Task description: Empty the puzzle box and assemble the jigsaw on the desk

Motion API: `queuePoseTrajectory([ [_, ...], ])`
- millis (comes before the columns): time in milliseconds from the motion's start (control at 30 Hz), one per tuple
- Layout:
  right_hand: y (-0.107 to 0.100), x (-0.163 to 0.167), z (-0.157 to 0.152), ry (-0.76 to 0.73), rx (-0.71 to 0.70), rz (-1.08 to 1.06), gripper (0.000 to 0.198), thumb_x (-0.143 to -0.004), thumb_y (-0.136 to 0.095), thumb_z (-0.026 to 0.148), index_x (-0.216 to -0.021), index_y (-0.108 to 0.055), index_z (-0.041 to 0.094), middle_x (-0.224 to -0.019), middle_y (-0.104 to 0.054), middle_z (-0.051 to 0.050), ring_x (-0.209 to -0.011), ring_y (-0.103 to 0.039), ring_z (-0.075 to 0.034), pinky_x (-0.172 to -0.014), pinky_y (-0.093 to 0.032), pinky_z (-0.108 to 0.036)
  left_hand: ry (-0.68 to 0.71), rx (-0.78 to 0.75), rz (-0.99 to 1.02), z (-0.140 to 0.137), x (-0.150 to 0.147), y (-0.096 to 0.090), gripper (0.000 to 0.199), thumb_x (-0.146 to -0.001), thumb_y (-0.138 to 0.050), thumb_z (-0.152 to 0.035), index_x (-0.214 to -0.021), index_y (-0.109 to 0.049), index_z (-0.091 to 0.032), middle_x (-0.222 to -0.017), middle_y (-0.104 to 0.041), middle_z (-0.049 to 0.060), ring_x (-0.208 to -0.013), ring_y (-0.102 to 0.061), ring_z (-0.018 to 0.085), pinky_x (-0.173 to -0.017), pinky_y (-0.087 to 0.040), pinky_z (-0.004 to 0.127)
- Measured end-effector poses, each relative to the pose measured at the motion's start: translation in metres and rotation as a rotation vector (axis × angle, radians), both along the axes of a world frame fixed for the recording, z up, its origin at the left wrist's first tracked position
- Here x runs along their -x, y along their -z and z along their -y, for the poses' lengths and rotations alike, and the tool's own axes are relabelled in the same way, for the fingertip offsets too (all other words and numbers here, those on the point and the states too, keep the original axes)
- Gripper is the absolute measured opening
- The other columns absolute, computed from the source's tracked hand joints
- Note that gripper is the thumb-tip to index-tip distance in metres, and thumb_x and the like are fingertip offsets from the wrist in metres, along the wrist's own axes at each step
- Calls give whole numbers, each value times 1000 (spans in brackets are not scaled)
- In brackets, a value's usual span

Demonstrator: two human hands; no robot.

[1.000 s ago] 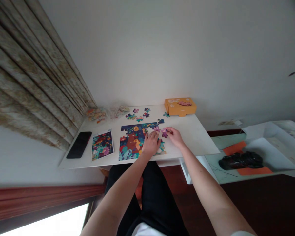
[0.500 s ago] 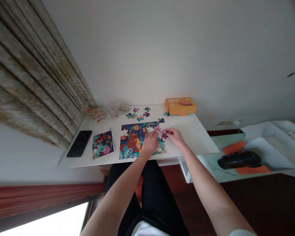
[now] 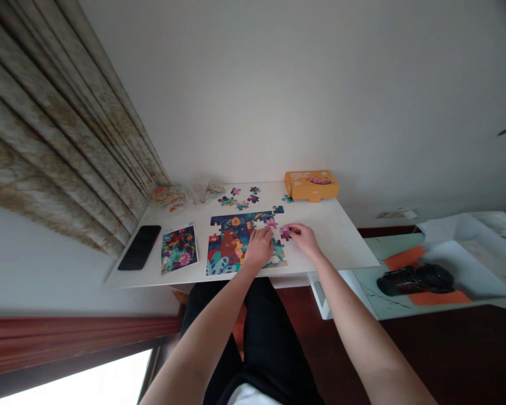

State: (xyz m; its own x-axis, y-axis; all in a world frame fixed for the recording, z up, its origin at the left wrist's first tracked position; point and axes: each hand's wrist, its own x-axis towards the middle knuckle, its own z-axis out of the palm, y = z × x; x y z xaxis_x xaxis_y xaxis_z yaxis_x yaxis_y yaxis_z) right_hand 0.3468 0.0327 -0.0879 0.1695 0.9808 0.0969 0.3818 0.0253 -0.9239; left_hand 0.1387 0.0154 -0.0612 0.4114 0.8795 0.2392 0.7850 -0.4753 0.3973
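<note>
A partly assembled jigsaw puzzle [image 3: 227, 247] with a bear picture lies on the white table near its front edge. My left hand [image 3: 260, 248] rests on its right part, fingers stretched out and covering some of it. At the puzzle's right edge, my right hand [image 3: 306, 238] pinches a purple puzzle piece [image 3: 285, 232] between thumb and fingers. That piece sits slightly apart from a pink piece [image 3: 270, 223] at the puzzle's upper right. A gap shows in the puzzle above my left hand. One dark blue piece [image 3: 278, 209] lies loose just beyond the top right corner.
Several loose pieces [image 3: 242, 206] lie toward the wall, beside plastic bags of pieces [image 3: 198, 193]. An orange box [image 3: 312, 185] stands at the back right. On the left are a picture card [image 3: 179, 248] and a black phone [image 3: 139, 247]. A side surface holds a dark object [image 3: 415, 279].
My right hand has drawn the purple piece slightly right, widening its gap from the pink piece. My left hand stays on the puzzle. The whole view has shifted a little.
</note>
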Motion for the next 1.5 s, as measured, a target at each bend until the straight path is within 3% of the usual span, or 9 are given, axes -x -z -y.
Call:
queuePoseTrajectory([
  [267, 8, 0, 17, 205, -232, 128, 28, -89, -62, 43, -99, -76, 21, -102, -77, -11, -83, -66, -24, -81, -55, -38, -33, 44, 165, -15, 9, -8, 32, -95, -54, -11, -118, -72, -23, -130, -70, 10, -126, -63, 24, -114, -49, 40],
  [400, 9, 2, 13, 270, -249, 304, 24, -95, -54, 31, -99, -75, 21, -101, -75, -12, -93, -65, -27, -92, -51, -43, -180, 45, 161, -67, 35, -30, 35, -92, -54, -12, -121, -70, -22, -131, -68, 10, -128, -61, 25, -116, -46, 41],
  [633, 1, 15, 7, 331, -36, 611, 33, -104, -43, 29, -113, -74, 21, -123, -66, -15, -108, -57, -30, -90, -43, -41, -431, 134, 58, -174, 74, -43, 34, -92, -54, -12, -124, -66, -14, -135, -63, 18, -131, -59, 30, -114, -44, 41],
  [833, -4, 20, 10, 310, -50, 677, 26, -101, -54, 38, -113, -70, 21, -124, -66, -15, -110, -56, -31, -89, -41, -40, -491, 185, -31, -218, 67, -34, 32, -95, -59, -22, -127, -61, -14, -134, -64, 22, -128, -61, 34, -108, -47, 43],
  [1000, -4, 22, 11, 277, -42, 718, 27, -97, -60, 38, -118, -68, 23, -129, -66, -15, -114, -55, -34, -92, -42, -44, -571, 247, 89, -242, 61, -28, 35, -92, -60, -13, -127, -58, -14, -134, -65, 24, -128, -62, 34, -106, -46, 43],
  [1200, 3, 20, 9, 347, -71, 677, 30, -99, -48, 27, -121, -67, 23, -140, -60, -18, -124, -53, -34, -96, -44, -47, -618, 287, 224, -253, 60, -30, 43, -86, -69, -17, -128, -57, -16, -119, -73, 17, -111, -70, 27, -93, -52, 37],
  [1300, 3, 18, 8, 368, -85, 634, 30, -99, -47, 29, -119, -68, 22, -141, -59, -18, -128, -51, -34, -100, -45, -48, -610, 300, 435, -244, 54, -37, 40, -83, -71, -17, -122, -62, -17, -110, -75, 12, -97, -72, 21, -82, -53, 29],
  [1400, 0, 16, 8, 358, -143, 543, 29, -101, -46, 33, -115, -68, 21, -130, -65, -17, -120, -57, -32, -102, -46, -48, -421, 381, 579, -222, 43, -45, 30, -81, -76, -22, -109, -70, -15, -97, -78, 9, -85, -71, 19, -73, -53, 26],
  [1500, -3, 15, 11, 289, -216, 425, 33, -103, -42, 37, -115, -68, 20, -114, -71, -15, -106, -63, -28, -99, -50, -43, -123, 476, 446, -187, 27, -51, 19, -80, -77, -27, -95, -76, -16, -81, -76, 5, -77, -69, 18, -70, -54, 26],
])
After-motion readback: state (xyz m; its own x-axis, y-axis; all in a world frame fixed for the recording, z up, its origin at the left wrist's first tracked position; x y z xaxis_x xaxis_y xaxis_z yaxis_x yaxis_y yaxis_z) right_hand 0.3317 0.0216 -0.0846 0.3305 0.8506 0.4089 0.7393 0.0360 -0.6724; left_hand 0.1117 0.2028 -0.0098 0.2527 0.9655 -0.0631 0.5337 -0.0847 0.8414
